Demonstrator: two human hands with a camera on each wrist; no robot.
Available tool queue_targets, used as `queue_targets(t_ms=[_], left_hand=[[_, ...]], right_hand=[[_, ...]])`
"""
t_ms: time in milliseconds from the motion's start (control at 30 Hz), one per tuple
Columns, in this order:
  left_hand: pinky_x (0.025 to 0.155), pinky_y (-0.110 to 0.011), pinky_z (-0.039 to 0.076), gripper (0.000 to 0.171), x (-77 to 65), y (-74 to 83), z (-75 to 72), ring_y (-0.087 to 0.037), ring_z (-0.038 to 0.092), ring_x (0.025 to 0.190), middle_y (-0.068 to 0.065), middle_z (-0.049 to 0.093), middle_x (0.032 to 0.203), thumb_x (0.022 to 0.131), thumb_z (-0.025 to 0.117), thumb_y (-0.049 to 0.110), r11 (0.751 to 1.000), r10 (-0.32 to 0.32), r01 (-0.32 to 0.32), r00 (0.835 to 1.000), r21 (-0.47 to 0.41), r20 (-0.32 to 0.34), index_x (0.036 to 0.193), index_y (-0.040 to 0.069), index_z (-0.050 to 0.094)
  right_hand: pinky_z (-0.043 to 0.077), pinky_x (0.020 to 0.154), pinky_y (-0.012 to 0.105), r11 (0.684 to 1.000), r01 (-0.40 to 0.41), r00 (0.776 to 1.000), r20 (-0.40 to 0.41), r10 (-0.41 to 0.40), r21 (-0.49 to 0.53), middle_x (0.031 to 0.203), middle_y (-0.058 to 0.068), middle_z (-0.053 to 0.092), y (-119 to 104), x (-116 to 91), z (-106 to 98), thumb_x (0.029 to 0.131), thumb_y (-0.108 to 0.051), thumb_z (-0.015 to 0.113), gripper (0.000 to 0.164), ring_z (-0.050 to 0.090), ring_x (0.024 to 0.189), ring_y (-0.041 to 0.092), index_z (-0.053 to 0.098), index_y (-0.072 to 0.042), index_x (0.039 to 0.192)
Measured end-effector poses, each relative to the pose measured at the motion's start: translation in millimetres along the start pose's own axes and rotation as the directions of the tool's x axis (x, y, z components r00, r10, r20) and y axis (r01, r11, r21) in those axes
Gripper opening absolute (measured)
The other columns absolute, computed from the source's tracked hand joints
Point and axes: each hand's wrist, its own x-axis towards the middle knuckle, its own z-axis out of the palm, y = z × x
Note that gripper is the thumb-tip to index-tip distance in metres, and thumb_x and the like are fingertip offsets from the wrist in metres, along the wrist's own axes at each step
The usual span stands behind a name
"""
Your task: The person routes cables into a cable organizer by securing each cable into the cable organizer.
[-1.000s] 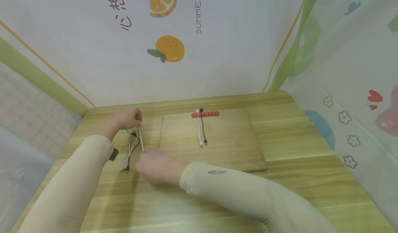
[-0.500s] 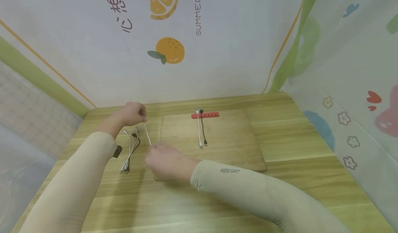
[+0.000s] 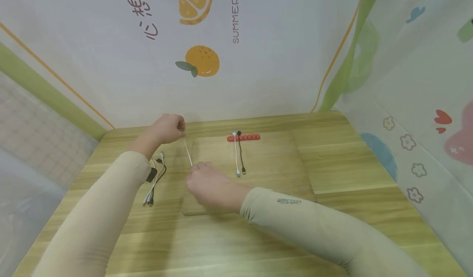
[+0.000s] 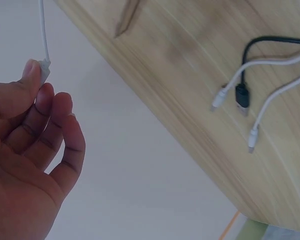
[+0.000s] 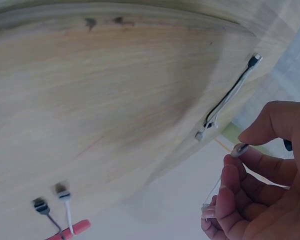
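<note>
By the left edge of the board (image 3: 273, 170), the left hand (image 3: 168, 128) and right hand (image 3: 208, 186) pinch the ends of a white cable (image 3: 188, 152); light, even tension should prevent snagging on the loose cables (image 3: 150, 195) further left.

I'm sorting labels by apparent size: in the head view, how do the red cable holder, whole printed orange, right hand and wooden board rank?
Largest to smallest:
1. Wooden board, though partly covered
2. Right hand
3. Whole printed orange
4. Red cable holder
</note>
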Motion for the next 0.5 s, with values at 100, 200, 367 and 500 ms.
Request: queue_targets(t_ms=[100,200,367,500], left_hand=[[0.092,-0.052,0.056,0.014,4.7,4.2,1.1,-0.037,0.065,0.100,-0.024,0.071,0.109,0.097,0.067,0.007,1.000,-0.004,0.003,1.000,-0.012,-0.017,0.106,-0.005,0.066],[0.090,-0.052,0.055,0.015,10.0,8.9,1.1,-0.036,0.064,0.099,-0.023,0.071,0.109,0.098,0.066,0.008,1.000,-0.007,0.006,0.999,-0.018,-0.036,0.106,-0.004,0.066],[0.088,-0.050,0.054,0.014,20.1,20.0,0.9,-0.033,0.063,0.095,-0.020,0.070,0.103,0.097,0.065,0.010,1.000,0.007,-0.007,0.998,-0.006,-0.065,0.102,-0.002,0.066],[0.086,-0.048,0.053,0.011,27.0,31.0,-0.3,-0.031,0.062,0.091,-0.016,0.069,0.098,0.095,0.064,0.010,1.000,0.022,-0.021,0.996,0.017,-0.081,0.098,0.000,0.066]], right_hand=[[0.055,0.085,0.029,1.000,-0.019,1.000,0.012,0.019,0.005,0.108,0.001,0.073,5,-3,0,0.101,-0.021,0.065,0.016,0.063,0.096,0.016,0.075,-0.015,0.112],[0.053,0.081,0.027,0.999,-0.041,0.999,0.010,0.040,0.011,0.105,0.001,0.073,10,-8,-2,0.102,-0.020,0.066,0.014,0.061,0.093,0.015,0.076,-0.015,0.111],[0.051,0.077,0.026,0.998,-0.062,0.998,-0.011,0.062,-0.006,0.098,0.001,0.072,17,-17,0,0.101,-0.019,0.068,0.011,0.058,0.084,0.014,0.078,-0.016,0.103],[0.052,0.077,0.027,0.998,-0.069,0.997,-0.017,0.069,-0.009,0.097,0.002,0.072,22,-23,2,0.100,-0.019,0.070,0.012,0.056,0.082,0.014,0.080,-0.014,0.104]])
